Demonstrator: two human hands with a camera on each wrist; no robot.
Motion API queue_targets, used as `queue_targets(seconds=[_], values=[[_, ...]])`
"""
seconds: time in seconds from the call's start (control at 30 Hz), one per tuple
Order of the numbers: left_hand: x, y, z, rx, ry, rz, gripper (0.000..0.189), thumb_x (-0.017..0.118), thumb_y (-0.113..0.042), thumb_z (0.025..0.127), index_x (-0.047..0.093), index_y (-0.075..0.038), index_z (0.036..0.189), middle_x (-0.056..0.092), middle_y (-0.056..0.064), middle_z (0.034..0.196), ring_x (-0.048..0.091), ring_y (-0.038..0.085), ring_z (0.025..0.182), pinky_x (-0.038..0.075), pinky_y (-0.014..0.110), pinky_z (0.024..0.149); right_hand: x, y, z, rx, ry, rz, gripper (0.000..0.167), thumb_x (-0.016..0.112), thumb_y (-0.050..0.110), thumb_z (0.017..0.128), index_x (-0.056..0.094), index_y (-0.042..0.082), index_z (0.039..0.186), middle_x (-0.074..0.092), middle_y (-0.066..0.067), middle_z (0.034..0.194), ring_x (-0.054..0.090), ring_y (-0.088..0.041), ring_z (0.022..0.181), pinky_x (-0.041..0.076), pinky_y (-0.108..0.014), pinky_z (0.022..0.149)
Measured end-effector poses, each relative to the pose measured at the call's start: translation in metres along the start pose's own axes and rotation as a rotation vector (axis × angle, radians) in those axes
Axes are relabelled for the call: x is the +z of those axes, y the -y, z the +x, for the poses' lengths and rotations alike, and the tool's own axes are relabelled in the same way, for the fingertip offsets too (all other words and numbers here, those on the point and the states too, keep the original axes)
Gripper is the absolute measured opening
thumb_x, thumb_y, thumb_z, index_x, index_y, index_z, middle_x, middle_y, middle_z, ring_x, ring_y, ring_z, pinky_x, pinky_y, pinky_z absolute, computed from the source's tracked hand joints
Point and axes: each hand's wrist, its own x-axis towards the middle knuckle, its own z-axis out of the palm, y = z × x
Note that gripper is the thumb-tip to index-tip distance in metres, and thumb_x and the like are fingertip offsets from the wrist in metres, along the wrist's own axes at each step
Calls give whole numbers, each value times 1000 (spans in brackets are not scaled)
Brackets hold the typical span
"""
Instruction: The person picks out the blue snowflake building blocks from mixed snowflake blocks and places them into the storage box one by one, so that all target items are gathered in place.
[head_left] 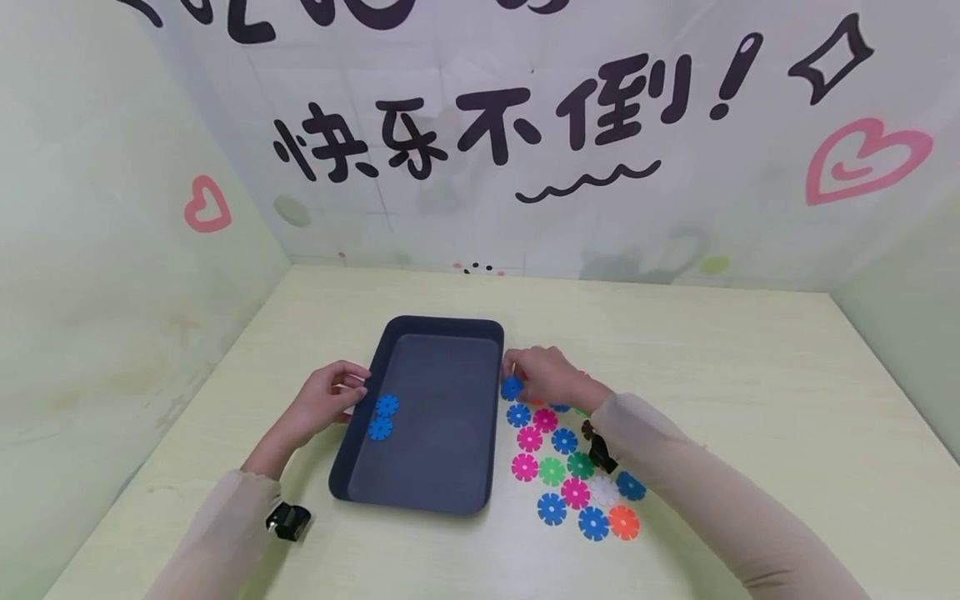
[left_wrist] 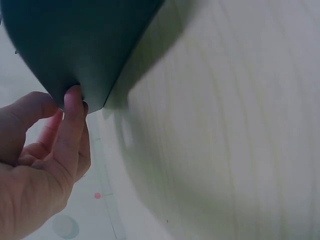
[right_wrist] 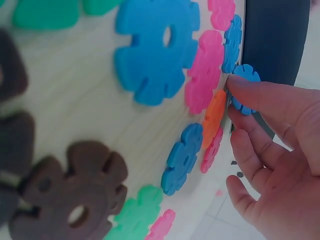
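1 pale table (head_left: 720, 358) bears a dark tray (head_left: 435, 450). Left hand (head_left: 322, 404): thumb and fingertip touch the tray's left side; whether they pinch it cannot be told. Right hand (head_left: 551, 375): pinches 1 blue disc (head_left: 512, 388) just beside the tray's right wall. 2 blue discs (head_left: 387, 406) lie inside, near the left wall; multicoloured discs (head_left: 552, 472) lie right of the tray.

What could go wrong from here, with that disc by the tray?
1. The right grip pinches the blue disc with fingertips; it might slip.
2. The disc is right beside the tray; it could catch on the wall going over.
3. The left grip is at the tray's opposite wall; a push might slide it into the loose pink disc and its neighbours.
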Motion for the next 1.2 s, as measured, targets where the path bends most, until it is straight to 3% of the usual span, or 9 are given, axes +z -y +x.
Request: queue_targets(seconds=[0.27, 0.43, 0.8, 1.0, 1.2], values=[[1, 1, 2, 2, 6, -6, 28, 53, -5, 91, 49, 5, 116, 54, 19, 100, 56, 22, 79, 52, 37, 61, -2, 0, -4, -55, -22, 132, 26, 67, -7, 75, 63, 7, 97, 62, -2, 87, 55, -15, 77, 48, -32, 75], [1, 2, 3, 3, 6, -5, 28, 54, -5, 91, 49, 5, 116, 54, 18, 99, 56, 22, 79, 52, 37, 61, -6, -1, -7, -105, -39, 178, 17, 62, -5, 83, 65, 5, 96, 63, -3, 91, 56, -14, 79, 49, -29, 76], [1, 1, 0, 15, 10, -23, 28, 54, -4, 91, 49, 5, 117, 55, 20, 101, 56, 22, 80, 52, 36, 60, -25, 10, -13, -179, -56, 190, 18, 62, -2, 84, 65, 6, 100, 63, -1, 94, 58, -13, 83, 49, -28, 77], [1, 2, 0, 14, 9, -26, 29, 54, -4, 91, 49, 5, 117, 55, 21, 101, 56, 21, 79, 52, 36, 60, -31, 31, -4, -235, -79, 209, 19, 62, 0, 85, 64, 4, 104, 63, -3, 98, 59, -15, 89, 48, -24, 77], [1, 2, 0, 8, 5, -35, 29, 54, -4, 91, 49, 6, 118, 55, 20, 100, 55, 20, 78, 52, 36, 60, -27, 56, 18, -293, -93, 261, 16, 59, 2, 88, 64, 5, 103, 64, -4, 99, 59, -12, 86, 47, -21, 73]])
